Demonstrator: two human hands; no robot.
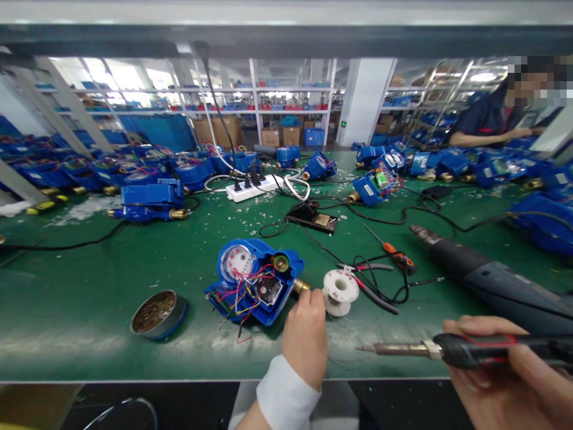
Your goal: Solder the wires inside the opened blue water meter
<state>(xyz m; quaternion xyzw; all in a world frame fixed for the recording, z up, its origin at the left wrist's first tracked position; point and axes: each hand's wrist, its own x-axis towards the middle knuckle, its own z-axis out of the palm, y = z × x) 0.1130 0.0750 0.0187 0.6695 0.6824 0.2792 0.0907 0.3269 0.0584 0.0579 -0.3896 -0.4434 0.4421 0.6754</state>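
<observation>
An opened blue water meter [253,280] lies on the green bench with its dial, circuit board and coloured wires showing. My left hand [305,337] rests at the meter's right end by the brass fitting [301,286], fingers curled; I cannot see whether it pinches anything. A white solder spool [340,291] sits just right of that hand. My right hand [505,382] grips a black soldering iron [452,350], its tip pointing left, level and apart from the meter.
A round tin [159,313] sits left of the meter. A heat gun [487,275], orange screwdriver [391,249], cutters, cables, an iron stand [312,215] and power strip [253,188] lie behind. Many blue meters line the back. A person works at far right.
</observation>
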